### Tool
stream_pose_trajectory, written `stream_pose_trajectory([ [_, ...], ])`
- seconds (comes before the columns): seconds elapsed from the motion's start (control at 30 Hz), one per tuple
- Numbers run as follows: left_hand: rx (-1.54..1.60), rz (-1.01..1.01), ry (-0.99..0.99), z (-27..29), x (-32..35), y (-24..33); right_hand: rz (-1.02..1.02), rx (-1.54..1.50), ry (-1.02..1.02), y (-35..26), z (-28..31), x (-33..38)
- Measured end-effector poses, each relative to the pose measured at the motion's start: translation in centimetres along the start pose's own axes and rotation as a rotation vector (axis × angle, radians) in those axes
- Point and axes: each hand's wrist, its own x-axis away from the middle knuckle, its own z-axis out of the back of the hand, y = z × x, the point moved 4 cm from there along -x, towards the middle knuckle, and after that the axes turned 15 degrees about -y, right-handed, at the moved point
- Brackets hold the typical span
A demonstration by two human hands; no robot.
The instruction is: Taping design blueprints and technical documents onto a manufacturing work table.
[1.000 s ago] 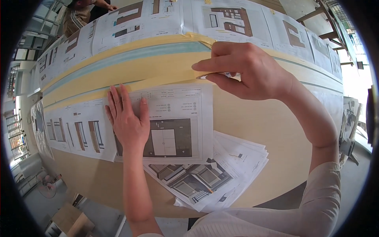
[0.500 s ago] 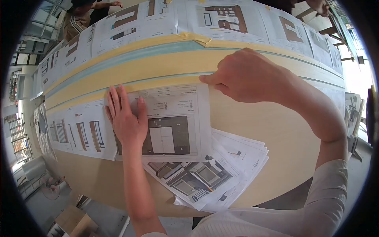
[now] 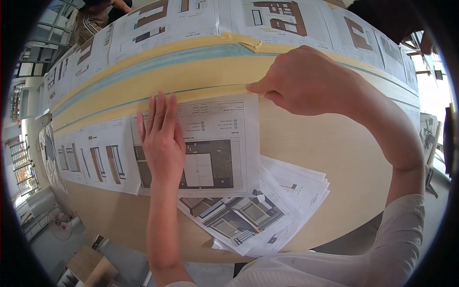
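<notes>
**Fingers of both hands at the yellow tape strip (image 3: 213, 91)**

Left hand (image 3: 162, 143): palm down over the drawing sheet (image 3: 210, 165), fingers straight and slightly apart, gripping nothing; tips reach the tape line. Right hand (image 3: 308, 81): index stretched out to the left, its tip at the strip by the sheet's far right corner, the others curled under. Whether those hold anything I cannot tell; the back of the hand blocks my view.

Key relation, as I judge it: the strip lies left of the right index fingertip, long axis left to right along the sheet's far edge. Both hands are at it, neither nearer. How much of it overlaps the paper, I can't make out.

Around: a second sheet (image 3: 103, 158) adjoins on the left; fanned loose sheets (image 3: 253, 217) on the near side; a teal band (image 3: 158, 61) beyond; all on a pale tabletop (image 3: 330, 138).

Containers: my only candidate is a boxy brown piece (image 3: 88, 265) on the floor, near left; contents unreadable from here.
</notes>
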Motion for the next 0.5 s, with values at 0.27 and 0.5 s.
stream_pose_trajectory([
  [0.27, 0.044, -0.064, -0.072, -0.6, -0.3, -0.2, -0.001, -0.026, 0.034, 0.1, 0.2, 0.6],
  [0.5, 0.054, -0.06, -0.067, -0.2, -0.5, 0.1, 0.029, 0.042, 0.012, -0.1, -0.7, 0.6],
])
